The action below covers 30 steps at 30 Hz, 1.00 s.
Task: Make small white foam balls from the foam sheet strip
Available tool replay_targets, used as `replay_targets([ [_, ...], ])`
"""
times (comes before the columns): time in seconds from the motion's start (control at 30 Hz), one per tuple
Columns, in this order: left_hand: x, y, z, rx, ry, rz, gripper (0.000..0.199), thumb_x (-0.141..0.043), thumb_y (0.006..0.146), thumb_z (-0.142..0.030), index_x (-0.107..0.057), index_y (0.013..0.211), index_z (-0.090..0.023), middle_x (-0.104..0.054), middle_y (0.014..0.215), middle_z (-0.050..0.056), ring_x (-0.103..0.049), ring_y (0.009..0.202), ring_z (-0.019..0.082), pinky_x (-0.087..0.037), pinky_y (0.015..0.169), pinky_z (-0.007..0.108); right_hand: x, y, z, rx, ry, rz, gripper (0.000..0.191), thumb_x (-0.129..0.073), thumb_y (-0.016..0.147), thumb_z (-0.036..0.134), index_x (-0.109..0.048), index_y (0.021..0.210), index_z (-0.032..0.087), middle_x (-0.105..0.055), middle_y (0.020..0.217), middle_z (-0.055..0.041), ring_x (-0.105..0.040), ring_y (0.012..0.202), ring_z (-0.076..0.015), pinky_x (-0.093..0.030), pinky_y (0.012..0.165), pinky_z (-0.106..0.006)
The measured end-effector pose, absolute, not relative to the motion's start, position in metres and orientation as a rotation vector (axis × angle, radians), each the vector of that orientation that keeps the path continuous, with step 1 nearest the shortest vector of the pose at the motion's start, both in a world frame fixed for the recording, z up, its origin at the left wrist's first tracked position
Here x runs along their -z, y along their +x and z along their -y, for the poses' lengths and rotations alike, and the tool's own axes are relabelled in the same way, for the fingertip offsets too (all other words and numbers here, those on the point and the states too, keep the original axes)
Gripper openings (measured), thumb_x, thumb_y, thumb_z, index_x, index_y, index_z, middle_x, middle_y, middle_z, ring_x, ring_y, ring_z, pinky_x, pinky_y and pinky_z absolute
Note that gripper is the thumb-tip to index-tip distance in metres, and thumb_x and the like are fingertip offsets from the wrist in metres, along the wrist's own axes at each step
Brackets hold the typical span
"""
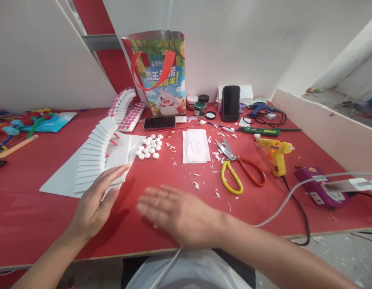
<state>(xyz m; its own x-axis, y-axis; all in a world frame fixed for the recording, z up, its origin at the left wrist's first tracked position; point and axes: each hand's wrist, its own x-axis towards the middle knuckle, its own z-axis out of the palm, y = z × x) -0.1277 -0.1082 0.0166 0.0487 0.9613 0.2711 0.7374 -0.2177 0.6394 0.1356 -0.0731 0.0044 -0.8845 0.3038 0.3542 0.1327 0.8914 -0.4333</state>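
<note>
Right forearm is crossing bench's front edge; right hand, blurred, flat, seemingly empty, probably sweeping. Left hand, thumb parted, empty, flanking white cards back from edge; next move likely calling for sparing them.

White swirled pieces: over a dozen, bunched, exact count unclear. Jars: 3. Phone-like black slabs: 2. Scissors, glue gun, carrier bag: 1 each.

I see room for a hand over the red tabletop between the white discs and white paper, though the right hand covers the near end; scissors, glue gun and purple block crowd the right side, a tall bag the back.
</note>
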Motion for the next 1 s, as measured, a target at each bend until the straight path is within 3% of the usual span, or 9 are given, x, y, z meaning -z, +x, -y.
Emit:
replay_targets([
  [0.1, -0.016, -0.117, 0.101, -0.946, 1.987, -1.697, 0.043, -0.039, 0.104, -0.04, -0.051, 0.144, -0.031, -0.055, 0.15, 0.005, -0.049, 0.141, 0.028, -0.039, 0.118, 0.047, 0.003, 0.116, 0.092, -0.436, -0.23, 2.877, 0.049, -0.034, 0.108, 0.031, -0.047, 0.15, 0.009, -0.045, 0.158, -0.0084, -0.035, 0.151, -0.0215, -0.02, 0.129, -0.046],
  [0.23, -0.008, -0.095, 0.096, -0.775, 2.107, -1.549, 0.054, -0.037, 0.104, -0.043, -0.039, 0.155, -0.024, -0.047, 0.158, 0.007, -0.044, 0.147, 0.027, -0.038, 0.12, 0.044, 0.009, 0.137, 0.082, -0.362, -0.618, 2.882, 0.065, -0.032, 0.106, 0.053, -0.042, 0.154, 0.01, -0.04, 0.161, -0.0084, -0.029, 0.154, -0.0238, -0.018, 0.129, -0.051],
  [0.37, -0.004, -0.061, 0.082, -0.466, 2.211, -1.497, 0.065, -0.032, 0.105, -0.05, -0.022, 0.162, -0.022, -0.027, 0.168, 0.009, -0.027, 0.155, 0.026, -0.034, 0.123, 0.044, 0.012, 0.177, 0.063, -0.082, -1.057, 2.73, 0.068, -0.039, 0.104, 0.051, -0.045, 0.151, 0.002, -0.042, 0.158, -0.0165, -0.03, 0.154, -0.0284, -0.019, 0.129, -0.052],
  [0.53, -0.002, -0.001, 0.02, -0.293, 2.171, -1.718, 0.082, -0.03, 0.103, -0.057, -0.018, 0.16, 0.0, -0.004, 0.168, 0.025, 0.0, 0.156, 0.034, -0.021, 0.125, 0.054, 0.005, 0.191, 0.048, 0.198, -1.395, 2.491, 0.067, -0.046, 0.102, 0.042, -0.047, 0.146, -0.008, -0.036, 0.159, -0.0273, -0.024, 0.155, -0.0377, -0.022, 0.126, -0.058],
  [0.6, 0.002, 0.017, -0.008, -0.267, 2.132, -1.871, 0.087, -0.033, 0.103, -0.056, -0.016, 0.157, 0.01, -0.001, 0.165, 0.031, 0.005, 0.155, 0.038, -0.013, 0.126, 0.055, 0.0, 0.188, 0.046, 0.218, -1.411, 2.462, 0.064, -0.046, 0.102, 0.038, -0.048, 0.146, -0.008, -0.036, 0.16, -0.0261, -0.021, 0.155, -0.0381, -0.023, 0.126, -0.058],
  [0.73, 0.012, 0.034, -0.037, -0.29, 2.034, -2.014, 0.086, -0.037, 0.102, -0.051, -0.02, 0.154, 0.015, -0.006, 0.164, 0.036, 0.002, 0.155, 0.043, -0.008, 0.126, 0.056, -0.004, 0.186, 0.049, 0.179, -1.382, 2.503, 0.06, -0.046, 0.102, 0.038, -0.055, 0.141, -0.007, -0.043, 0.157, -0.0252, -0.025, 0.154, -0.038, -0.028, 0.125, -0.057],
  [0.87, 0.01, 0.037, -0.019, -0.503, 1.872, -1.801, 0.081, -0.032, 0.103, -0.051, -0.026, 0.154, 0.012, -0.017, 0.164, 0.032, -0.007, 0.157, 0.037, -0.006, 0.127, 0.053, -0.003, 0.193, 0.05, 0.131, -1.4, 2.503, 0.056, -0.047, 0.101, 0.034, -0.058, 0.137, -0.007, -0.044, 0.155, -0.0267, -0.026, 0.153, -0.04, -0.031, 0.123, -0.058],
  [1.0, 0.0, 0.036, 0.014, -0.949, 1.547, -1.351, 0.074, -0.021, 0.103, -0.06, -0.029, 0.159, -0.012, -0.026, 0.168, 0.015, -0.023, 0.156, 0.023, -0.022, 0.127, 0.042, -0.01, 0.2, 0.044, 0.103, -1.449, 2.433, 0.052, -0.035, 0.104, 0.025, -0.054, 0.141, -0.007, -0.042, 0.157, -0.0256, -0.025, 0.154, -0.038, -0.032, 0.124, -0.054],
])
